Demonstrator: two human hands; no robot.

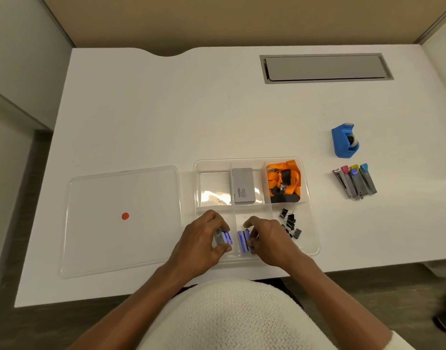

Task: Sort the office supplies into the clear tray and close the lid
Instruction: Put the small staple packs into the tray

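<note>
Tray: the clear tray (308,188) sits at the near centre of the desk (166,117), divided into 6 compartments; its far-left compartment appears empty, though glare covers part of it.
Left hand: our left hand (204,238) is clamped on a small blue-and-grey box (223,239), thumb at 6 o'clock of it and fingers at 12 o'clock, over the near-left compartment.
Right hand: our right hand (267,239) pinches a set of similar blue boxes (243,240) standing on edge in the near-middle compartment.
Sorted items: grey card box (243,185) in the far-middle compartment, orange lanyard (283,181) far right, black binder clips (288,223) near right.
Unsorted items: blue tape dispenser (344,141) at 2 o'clock of the tray and 4 capped lead tubes (355,181) at 3 o'clock, both well apart from it.
Lid: the clear lid (103,195) with a red dot (125,216) lies flat at 9 o'clock of the tray, just beside it.
Risk 1: we judge the upright boxes may topple across the divider if the right hand lets go before they are seated.
Risk 2: the left-hand box may land in a different compartment from its fellows, splitting 1 kind across 2.
Risk 3: the dispenser looks tall; if it stands proud of the rim, the lid may not seat.
Risk 4: the lanyard loops rise near the rim and may catch the lid.
</note>
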